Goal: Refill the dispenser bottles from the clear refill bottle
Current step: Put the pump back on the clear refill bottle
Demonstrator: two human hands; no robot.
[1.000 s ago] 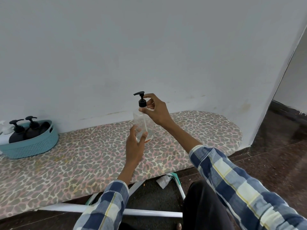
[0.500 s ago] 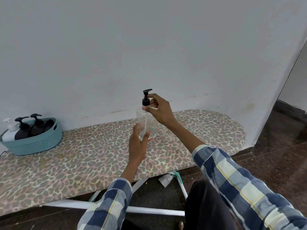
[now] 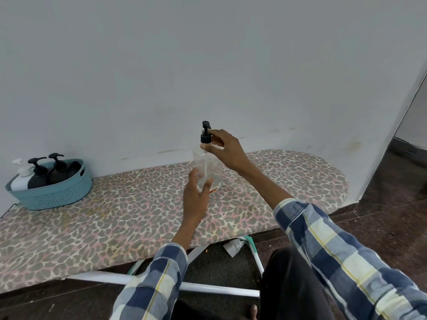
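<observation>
Black pump head (image 3: 205, 134) has turned; right hand (image 3: 225, 150) pinches it, left hand (image 3: 196, 196) grips the clear plastic bottle (image 3: 207, 170).

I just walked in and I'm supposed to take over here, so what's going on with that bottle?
A person is working at the ironing board with a clear bottle. The left hand holds its lower part, and the right hand pinches the black pump cap, which sits on the neck. The bottle looks nearly empty. A white bottle and two dark bottles stand in the blue basket at the board's left end, untouched.
</observation>
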